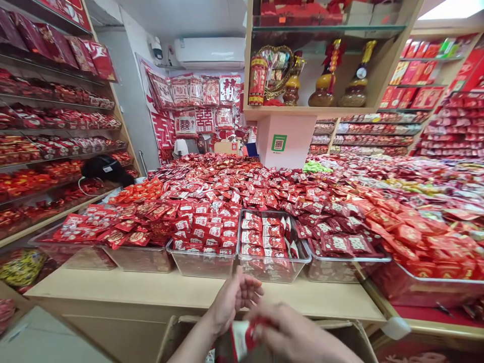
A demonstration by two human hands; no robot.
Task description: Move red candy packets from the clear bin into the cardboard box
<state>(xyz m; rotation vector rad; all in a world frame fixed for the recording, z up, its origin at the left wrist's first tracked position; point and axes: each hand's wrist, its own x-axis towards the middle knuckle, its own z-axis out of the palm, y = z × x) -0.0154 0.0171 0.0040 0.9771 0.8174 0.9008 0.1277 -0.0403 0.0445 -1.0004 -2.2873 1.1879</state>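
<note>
My left hand (231, 301) is held palm inward in front of the counter, its fingers loosely curved and holding nothing. Pinched in my right hand (283, 325), which is blurred by motion, is a small red-and-white packet (240, 339). Both hands are over an open cardboard box (169, 334), whose inside is mostly hidden by my arms. Just beyond my left hand stands a clear plastic bin (264, 272) with upright rows of similar red-and-white packets (274, 242).
Several more clear bins (204, 263) of red packets line the wooden counter (132, 290). Behind them spreads a heap of packets (227, 176). A pillar (289, 151) carries an overhead display cabinet (280, 110). Packed shelves (56, 103) rise at left, with a black bag (104, 169) beside them.
</note>
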